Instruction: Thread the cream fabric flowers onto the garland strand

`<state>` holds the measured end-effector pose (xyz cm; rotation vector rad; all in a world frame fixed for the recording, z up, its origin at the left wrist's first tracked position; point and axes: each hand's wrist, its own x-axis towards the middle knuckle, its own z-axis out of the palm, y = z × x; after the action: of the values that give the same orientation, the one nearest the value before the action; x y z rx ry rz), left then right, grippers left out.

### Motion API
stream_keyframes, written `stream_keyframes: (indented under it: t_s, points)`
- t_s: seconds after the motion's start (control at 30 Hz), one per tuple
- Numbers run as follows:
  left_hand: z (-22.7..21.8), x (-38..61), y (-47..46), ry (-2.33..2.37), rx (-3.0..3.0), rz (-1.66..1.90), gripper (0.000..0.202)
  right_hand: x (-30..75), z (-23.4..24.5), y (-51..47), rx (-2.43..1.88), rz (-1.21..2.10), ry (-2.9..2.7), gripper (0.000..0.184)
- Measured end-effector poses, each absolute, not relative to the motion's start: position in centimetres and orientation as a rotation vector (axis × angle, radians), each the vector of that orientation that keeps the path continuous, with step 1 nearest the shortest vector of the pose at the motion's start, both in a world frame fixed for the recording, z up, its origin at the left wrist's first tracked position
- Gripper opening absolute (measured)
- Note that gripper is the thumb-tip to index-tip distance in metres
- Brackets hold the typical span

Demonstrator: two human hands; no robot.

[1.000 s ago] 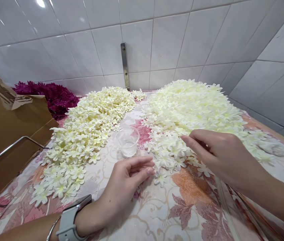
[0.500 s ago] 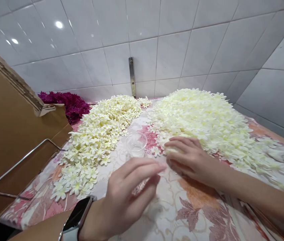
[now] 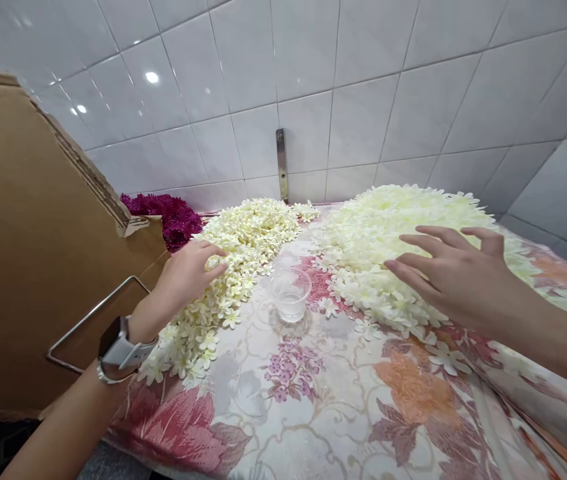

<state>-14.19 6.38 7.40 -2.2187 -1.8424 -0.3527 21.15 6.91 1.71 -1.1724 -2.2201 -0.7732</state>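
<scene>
floral cloth, palm-down hands over blossoms

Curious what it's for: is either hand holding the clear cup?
No, the cup stands alone on the cloth; the left hand touches one flower heap, the right hand is over the other heap.

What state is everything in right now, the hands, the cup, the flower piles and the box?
left hand: fingers curled, resting on the left flower pile
right hand: open, fingers spread, over the right flower pile
left flower pile: loose, spread in a long strip
right flower pile: loose, heaped high
clear cup: upright, between the piles, seems nearly empty
purple flowers: bunched at the wall
cardboard box: standing, edge torn
</scene>
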Motion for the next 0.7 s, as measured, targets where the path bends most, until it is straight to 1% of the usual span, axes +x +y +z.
stream_keyframes:
  t_s: [0.13, 0.27, 0.33, 0.37, 0.47, 0.5, 0.57, 0.6, 0.67, 0.7]
  points:
    - [6.2, -13.7, 7.9, -1.88, -2.208, -0.304, 0.021, 20.3, 3.1, 6.2, -1.178, -0.759, -2.138, 0.04]
    - [5.9, -13.6, 8.1, -1.918, -2.224, -0.347, 0.016, 18.4, 4.6, 5.6, -1.081, -0.593, -2.201, 0.03]
    - [6.0, -13.6, 7.8, -1.95, -2.232, -0.406, 0.013, 16.7, 6.0, 5.7, -1.037, -0.411, -2.282, 0.023]
    - [6.0, -13.5, 7.5, -1.964, -2.236, -0.447, 0.012, 15.5, 6.9, 5.8, -1.027, -0.238, -2.35, 0.021]
    - [6.1, -13.4, 6.7, -1.992, -2.248, -0.614, 0.012, 11.2, 9.3, 6.8, -1.123, 0.39, -2.692, 0.032]
    - [6.1, -13.3, 6.4, -2.0, -2.246, -0.683, 0.012, 9.7, 9.8, 7.2, -1.107, 0.478, -2.792, 0.03]
    - [6.1, -13.4, 5.7, -2.014, -2.239, -0.829, 0.012, 6.8, 10.2, 8.0, -1.167, 0.57, -2.904, 0.012]
    - [6.2, -13.4, 5.3, -2.018, -2.237, -0.889, 0.013, 5.6, 10.0, 8.4, -1.215, 0.599, -2.934, 0.009]
    - [6.4, -13.6, 4.2, -2.049, -2.259, -1.046, 0.015, 3.9, 9.2, 9.1, -1.304, 0.647, -2.952, 0.019]
    - [6.6, -13.6, 3.7, -2.071, -2.275, -1.151, 0.016, 3.4, 8.8, 9.3, -1.335, 0.666, -2.948, 0.019]
